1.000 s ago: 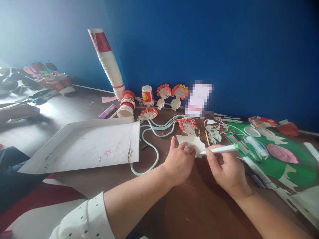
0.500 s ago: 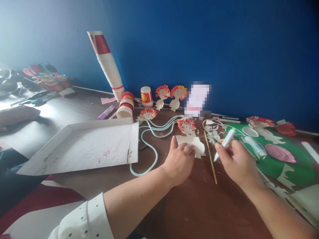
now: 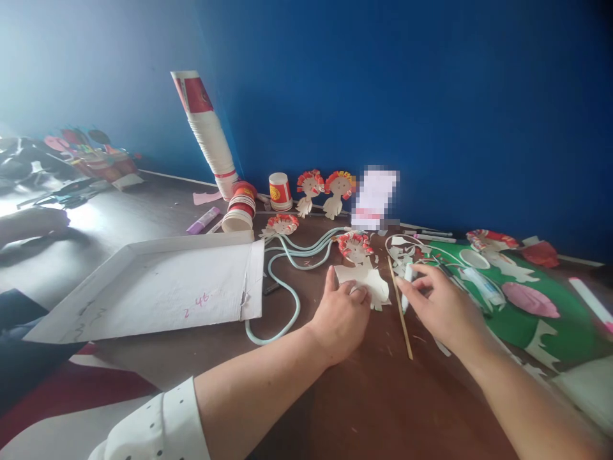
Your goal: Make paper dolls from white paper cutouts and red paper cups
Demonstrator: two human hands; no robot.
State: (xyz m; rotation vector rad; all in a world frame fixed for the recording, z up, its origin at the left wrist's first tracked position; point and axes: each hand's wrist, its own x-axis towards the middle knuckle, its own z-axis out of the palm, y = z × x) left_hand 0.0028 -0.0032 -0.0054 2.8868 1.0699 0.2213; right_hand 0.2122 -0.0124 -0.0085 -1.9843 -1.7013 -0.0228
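Note:
My left hand (image 3: 341,316) lies over a cream paper cutout (image 3: 376,281), its fingers pressing the paper to the table and its thumb stretched out. A paper figure with a red fringed head (image 3: 355,247) adjoins the cutout at the top. My right hand (image 3: 443,313) has thumb and forefinger around a white marker (image 3: 408,275), which points down beside a thin wooden stick (image 3: 401,313). The hand partly hides the marker. White paper scraps (image 3: 400,255) lie just beyond it.
A white box lid (image 3: 167,287) and a pale blue cord (image 3: 297,300) lie left. Stacked paper cups (image 3: 213,144) lean at the wall near two fringed figures (image 3: 340,188). Green paper (image 3: 512,319), a pink oval (image 3: 530,299) and markers lie right. Another person's arm (image 3: 33,225) is far left.
My right hand has moved left and slightly down, and the marker has turned from slanted to nearly upright. My left hand stays on the cutout. The view has shifted slightly.

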